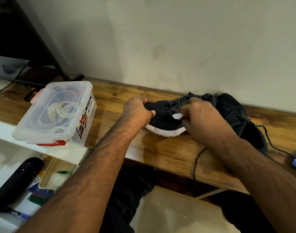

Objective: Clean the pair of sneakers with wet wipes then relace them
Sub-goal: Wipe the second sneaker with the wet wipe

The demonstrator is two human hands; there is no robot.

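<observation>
At centre frame on the wooden bench (160, 153), the dark sneaker (162, 117) is gripped at its toe by the left hand (138, 112), seemingly for steadiness, while a wet wipe (177, 116) is pinched against its side by the right hand (202, 118).

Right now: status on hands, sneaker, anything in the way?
Left hand grips toe of sneaker. Right hand pinches white wipe against its side. Second sneaker lies close behind; loose lace hangs off bench edge.
</observation>
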